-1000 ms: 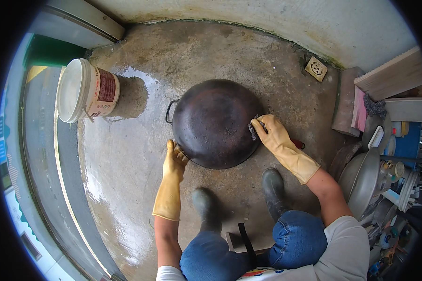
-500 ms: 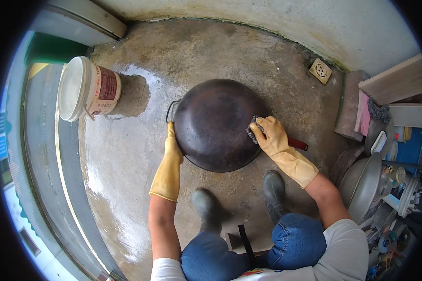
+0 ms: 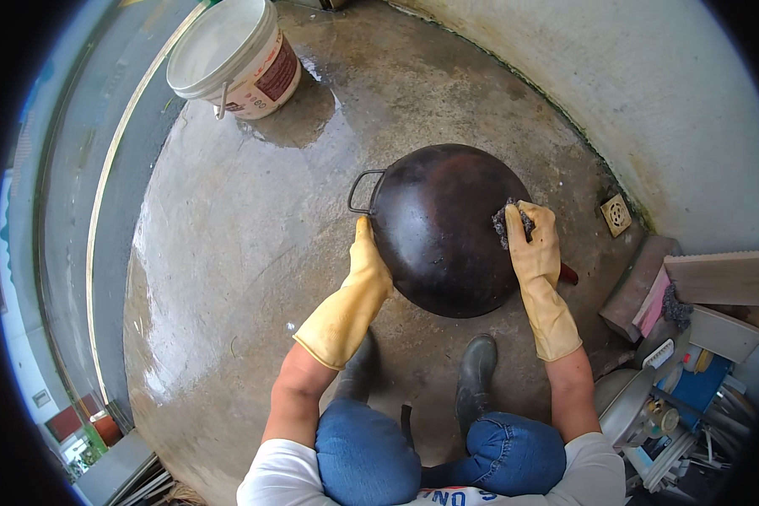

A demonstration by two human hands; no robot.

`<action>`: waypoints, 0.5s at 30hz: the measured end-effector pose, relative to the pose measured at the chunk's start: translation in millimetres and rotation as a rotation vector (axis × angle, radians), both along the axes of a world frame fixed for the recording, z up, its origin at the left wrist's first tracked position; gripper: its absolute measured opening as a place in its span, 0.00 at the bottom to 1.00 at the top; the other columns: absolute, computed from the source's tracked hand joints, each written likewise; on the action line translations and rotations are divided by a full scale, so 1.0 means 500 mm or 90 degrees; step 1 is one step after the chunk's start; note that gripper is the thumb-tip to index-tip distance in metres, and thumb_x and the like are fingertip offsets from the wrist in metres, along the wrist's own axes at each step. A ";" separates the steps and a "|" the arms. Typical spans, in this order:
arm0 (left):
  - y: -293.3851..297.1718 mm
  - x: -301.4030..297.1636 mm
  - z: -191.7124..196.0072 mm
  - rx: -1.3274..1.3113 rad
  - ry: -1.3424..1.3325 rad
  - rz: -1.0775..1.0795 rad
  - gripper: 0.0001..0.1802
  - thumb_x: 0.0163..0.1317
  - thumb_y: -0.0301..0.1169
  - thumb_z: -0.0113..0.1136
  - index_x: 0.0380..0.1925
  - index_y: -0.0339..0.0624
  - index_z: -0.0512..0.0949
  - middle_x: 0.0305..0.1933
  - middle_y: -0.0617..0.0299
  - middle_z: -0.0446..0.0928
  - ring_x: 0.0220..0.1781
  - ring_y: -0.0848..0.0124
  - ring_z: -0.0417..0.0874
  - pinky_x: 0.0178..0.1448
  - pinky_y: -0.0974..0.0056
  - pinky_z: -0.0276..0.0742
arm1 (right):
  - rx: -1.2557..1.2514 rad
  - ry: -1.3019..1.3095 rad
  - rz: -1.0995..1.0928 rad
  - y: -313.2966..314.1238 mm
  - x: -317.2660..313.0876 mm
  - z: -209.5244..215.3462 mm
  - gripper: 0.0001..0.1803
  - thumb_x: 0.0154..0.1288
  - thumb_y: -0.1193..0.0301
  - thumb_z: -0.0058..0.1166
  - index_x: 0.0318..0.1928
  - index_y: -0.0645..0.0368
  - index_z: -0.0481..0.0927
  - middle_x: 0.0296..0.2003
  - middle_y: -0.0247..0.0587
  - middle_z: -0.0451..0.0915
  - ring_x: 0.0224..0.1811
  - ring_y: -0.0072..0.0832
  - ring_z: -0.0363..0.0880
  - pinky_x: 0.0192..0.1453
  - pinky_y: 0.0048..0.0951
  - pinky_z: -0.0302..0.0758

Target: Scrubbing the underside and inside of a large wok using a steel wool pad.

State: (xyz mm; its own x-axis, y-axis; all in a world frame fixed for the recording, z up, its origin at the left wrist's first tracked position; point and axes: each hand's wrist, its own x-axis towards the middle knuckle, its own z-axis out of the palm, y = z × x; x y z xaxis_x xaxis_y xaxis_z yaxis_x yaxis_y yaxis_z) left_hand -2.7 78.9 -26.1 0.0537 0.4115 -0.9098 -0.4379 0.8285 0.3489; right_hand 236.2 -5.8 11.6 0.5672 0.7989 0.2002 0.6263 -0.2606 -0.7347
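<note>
A dark wok [image 3: 451,244] lies upside down on the wet concrete floor, its rounded bottom facing up. It has a metal loop handle [image 3: 363,192] on the left and a red handle [image 3: 568,274] on the right, partly covered by my right glove. My left hand [image 3: 365,257], in a yellow rubber glove, holds the wok's left rim just below the loop handle; its fingertips are hidden. My right hand [image 3: 535,240], gloved the same way, is closed around a grey steel wool scrubber [image 3: 508,224] and presses it to the wok's right side.
A white bucket [image 3: 266,72] stands at the far left beside wet floor. A square drain cover [image 3: 616,216] sits near the wall [image 3: 616,93]. Boards, a white brush [image 3: 659,353], basins and assorted items crowd the right side. My boots [image 3: 478,371] are close to the wok.
The view has turned, so the bucket appears farther up and the wok farther right. My right hand has shifted slightly over the wok with the scrubber; my left hand stays at the rim.
</note>
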 end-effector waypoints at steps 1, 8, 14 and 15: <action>0.001 0.010 0.020 0.015 0.004 0.004 0.37 0.74 0.59 0.37 0.70 0.43 0.66 0.75 0.58 0.64 0.74 0.59 0.65 0.77 0.52 0.55 | -0.001 -0.003 0.014 0.015 -0.014 0.025 0.14 0.65 0.67 0.66 0.44 0.62 0.78 0.42 0.46 0.81 0.42 0.37 0.82 0.48 0.34 0.77; -0.028 -0.015 0.089 0.071 -0.239 0.047 0.33 0.75 0.53 0.41 0.68 0.39 0.67 0.74 0.53 0.65 0.72 0.57 0.68 0.76 0.50 0.59 | -0.038 -0.128 0.449 0.055 -0.106 0.169 0.13 0.57 0.67 0.69 0.40 0.62 0.86 0.24 0.45 0.79 0.24 0.39 0.78 0.32 0.36 0.75; -0.066 -0.061 0.087 0.188 -0.481 -0.024 0.22 0.68 0.34 0.57 0.59 0.38 0.72 0.56 0.52 0.81 0.55 0.60 0.83 0.60 0.57 0.77 | -0.013 -0.278 0.543 0.000 -0.114 0.185 0.20 0.53 0.71 0.67 0.49 0.56 0.85 0.33 0.42 0.81 0.32 0.40 0.81 0.36 0.38 0.77; -0.074 -0.066 0.079 0.217 -0.489 -0.066 0.20 0.66 0.29 0.59 0.57 0.39 0.73 0.52 0.54 0.82 0.49 0.65 0.84 0.54 0.61 0.79 | 0.006 -0.291 0.546 -0.004 -0.116 0.184 0.19 0.53 0.73 0.67 0.47 0.57 0.84 0.33 0.42 0.81 0.32 0.40 0.81 0.36 0.38 0.77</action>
